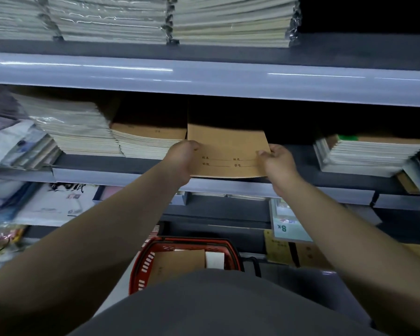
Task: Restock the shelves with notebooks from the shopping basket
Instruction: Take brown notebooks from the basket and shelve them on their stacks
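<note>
A dark grey shirt (216,306) fills the bottom of the view, and two bare forearms reach up and forward from either side of it. Just beyond the shirt, low down, sits a red plastic shopping basket (141,265) with slotted walls. Inside it lie brown kraft-paper notebooks (177,261) beside a white piece of paper. Higher up, both hands hold one brown kraft-cover notebook (228,149) flat, its printed name lines facing the camera. The left hand (182,163) grips its left edge, thumb curled onto the cover, the other fingers hidden beneath. The right hand (278,163) pinches the right edge, thumb pressed on top and fingers tucked under. The notebook sits at the front of the dark grey middle shelf (298,155), its far end in the shadow; whether it rests on the shelf cannot be told. It lies in the gap just right of a low stack of matching brown notebooks (148,141) and well left of a pile of pale-edged books (369,154). Left of the brown stack stand taller plastic-wrapped bundles (75,127). The glossy lilac upper shelf edge (204,78) carries more wrapped white stacks (107,20). Below the right forearm stands a green-and-white pad marked 8K (284,221).
</note>
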Available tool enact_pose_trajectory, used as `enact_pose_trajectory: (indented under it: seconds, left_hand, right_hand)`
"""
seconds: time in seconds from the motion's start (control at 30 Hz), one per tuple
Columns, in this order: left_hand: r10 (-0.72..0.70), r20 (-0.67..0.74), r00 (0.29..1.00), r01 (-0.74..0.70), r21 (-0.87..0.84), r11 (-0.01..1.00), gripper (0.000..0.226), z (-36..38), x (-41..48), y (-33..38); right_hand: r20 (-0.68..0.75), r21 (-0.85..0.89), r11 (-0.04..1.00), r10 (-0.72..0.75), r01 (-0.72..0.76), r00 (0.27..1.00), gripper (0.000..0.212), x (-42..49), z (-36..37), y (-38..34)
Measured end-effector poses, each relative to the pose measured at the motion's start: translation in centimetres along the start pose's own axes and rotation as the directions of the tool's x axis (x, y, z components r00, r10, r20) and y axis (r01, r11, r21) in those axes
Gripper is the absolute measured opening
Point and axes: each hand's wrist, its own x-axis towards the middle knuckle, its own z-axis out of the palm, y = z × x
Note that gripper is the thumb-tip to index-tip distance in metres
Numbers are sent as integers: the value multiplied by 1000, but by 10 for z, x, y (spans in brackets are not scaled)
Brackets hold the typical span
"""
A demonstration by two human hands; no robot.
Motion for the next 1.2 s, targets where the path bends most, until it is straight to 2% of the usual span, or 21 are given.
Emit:
enact_pose_trajectory:
  seconds: [0.13, 0.23, 0.53, 0.6, 0.7, 0.83, 1.07, 1.2]
  left_hand:
    - [-44, 72, 996, 51, -93, 994, 15, 0, 8, -7]
    - [-56, 94, 994, 68, -132, 989, 17, 1, 13, -11]
    - [-150, 178, 973, 159, -36, 987, 14, -7, 24, -25]
    - [-186, 220, 958, 193, -13, 981, 16, -9, 24, -28]
    - [-186, 209, 960, 206, -78, 976, 20, -10, 28, -29]
    - [-160, 145, 976, 180, -140, 974, 7, -6, 33, -24]
    - [-153, 113, 982, 172, -183, 968, 9, -1, 46, -18]
    - [-147, 130, 981, 169, -182, 969, 7, 0, 54, -19]
  right_hand:
    - [-34, 4, 999, 42, -42, 999, 20, 11, 5, 11]
    - [-36, 9, 996, 84, -84, 996, 18, 18, 8, 18]
    - [-66, -19, 994, 103, -105, 992, 28, 36, 18, 26]
    - [-79, -56, 996, 69, -73, 995, 33, 37, 19, 27]
    - [-100, -207, 978, -39, 18, 994, 44, 40, 17, 28]
    - [-51, -470, 856, -272, 217, 961, 51, 38, 17, 31]
    - [191, -597, 719, -304, 356, 933, 83, 37, 11, 38]
    - [216, -613, 699, -299, 368, 929, 92, 35, 9, 43]
